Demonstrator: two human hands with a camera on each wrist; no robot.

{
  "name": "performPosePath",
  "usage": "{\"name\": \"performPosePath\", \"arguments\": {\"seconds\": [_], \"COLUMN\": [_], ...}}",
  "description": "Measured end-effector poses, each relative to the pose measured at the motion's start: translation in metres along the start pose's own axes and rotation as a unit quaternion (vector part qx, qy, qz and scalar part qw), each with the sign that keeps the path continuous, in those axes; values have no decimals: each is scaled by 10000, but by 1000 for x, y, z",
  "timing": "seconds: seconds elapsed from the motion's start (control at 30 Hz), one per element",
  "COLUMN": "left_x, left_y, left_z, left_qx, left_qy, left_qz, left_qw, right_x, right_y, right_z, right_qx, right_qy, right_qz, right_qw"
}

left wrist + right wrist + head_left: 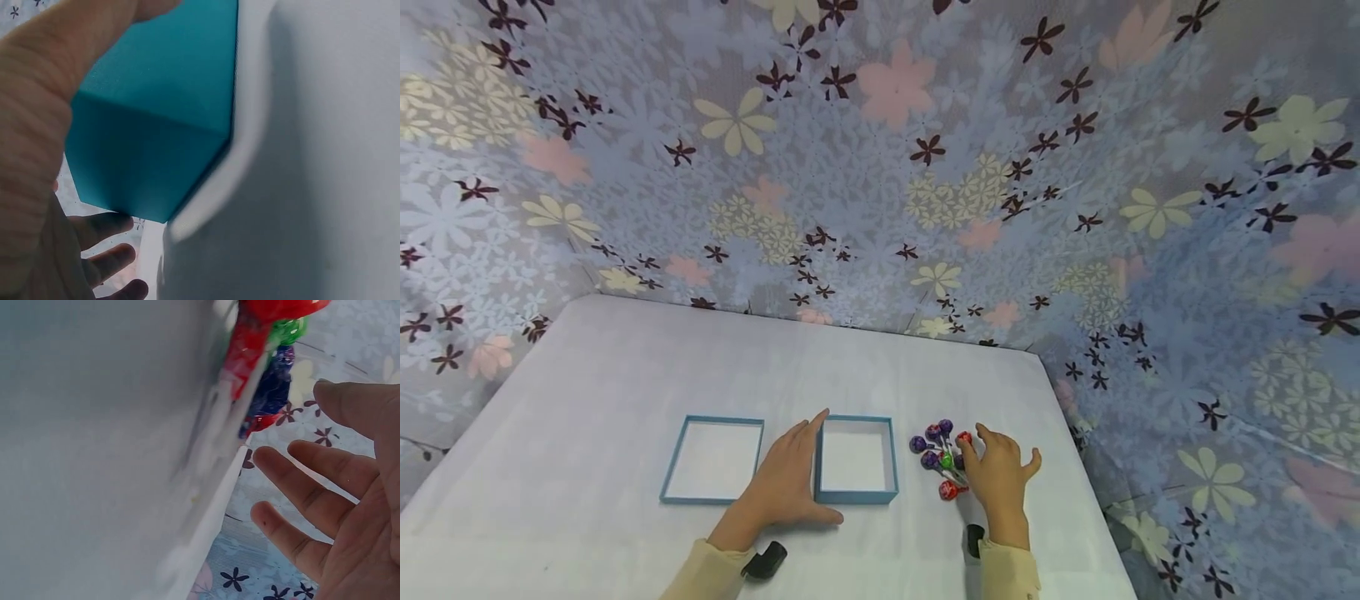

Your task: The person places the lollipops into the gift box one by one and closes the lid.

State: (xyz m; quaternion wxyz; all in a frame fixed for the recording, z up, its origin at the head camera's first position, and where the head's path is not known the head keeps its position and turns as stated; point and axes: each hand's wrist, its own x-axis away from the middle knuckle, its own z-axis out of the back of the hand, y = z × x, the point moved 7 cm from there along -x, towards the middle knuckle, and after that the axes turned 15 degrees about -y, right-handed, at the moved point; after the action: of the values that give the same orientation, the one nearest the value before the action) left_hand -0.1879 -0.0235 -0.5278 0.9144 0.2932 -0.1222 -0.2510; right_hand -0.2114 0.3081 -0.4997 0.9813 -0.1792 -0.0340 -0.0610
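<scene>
A blue square box (859, 498) with a white inside stands on the white table. My left hand (784, 479) is at its left side, fingers straight and thumb spread toward the near corner. In the left wrist view the thumb crosses in front of the blue box wall (169, 81); whether it touches is unclear. To the right of the box lies a loose bunch of wrapped lollipops (929, 460), purple, red and green. My right hand (1000, 475) hovers at the bunch's right edge, fingers slightly bent and apart. The right wrist view shows nothing in its grasp beside the lollipops (275, 384).
A shallow blue-rimmed tray, perhaps the box's lid (700, 501), lies left of the left hand. Flowered fabric (865, 183) hangs behind and to the sides of the white table (625, 358). Each wrist carries a black strap device (765, 561).
</scene>
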Motion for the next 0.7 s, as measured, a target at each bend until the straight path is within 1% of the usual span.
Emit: {"name": "performPosePath", "arguments": {"seconds": [0.13, 0.27, 0.4, 0.5, 0.6, 0.7], "left_x": [3, 4, 4, 5, 6, 9], "left_y": [0, -1, -2, -2, -2, -1], "left_z": [-2, -4, -5, -6, -8, -7], "left_qx": [49, 75, -148, -297, -310, -240], "left_qy": [138, 198, 276, 263, 253, 376], "left_qz": [-165, -189, -17, 155, 256, 289], "left_qw": [9998, 9996, 9995, 9991, 9989, 9986], "right_x": [-2, -6, -10, -13, -14, -17], "right_y": [5, 7, 7, 7, 5, 2], "right_z": [-10, -14, -15, -14, -12, -11], "right_qx": [68, 173, 271, 329, 348, 344], "right_qy": [-44, -36, -94, -123, -86, -63], "right_qz": [-29, 22, 18, 21, 55, 99], "right_qw": [10000, 9998, 9996, 9994, 9993, 9993]}}
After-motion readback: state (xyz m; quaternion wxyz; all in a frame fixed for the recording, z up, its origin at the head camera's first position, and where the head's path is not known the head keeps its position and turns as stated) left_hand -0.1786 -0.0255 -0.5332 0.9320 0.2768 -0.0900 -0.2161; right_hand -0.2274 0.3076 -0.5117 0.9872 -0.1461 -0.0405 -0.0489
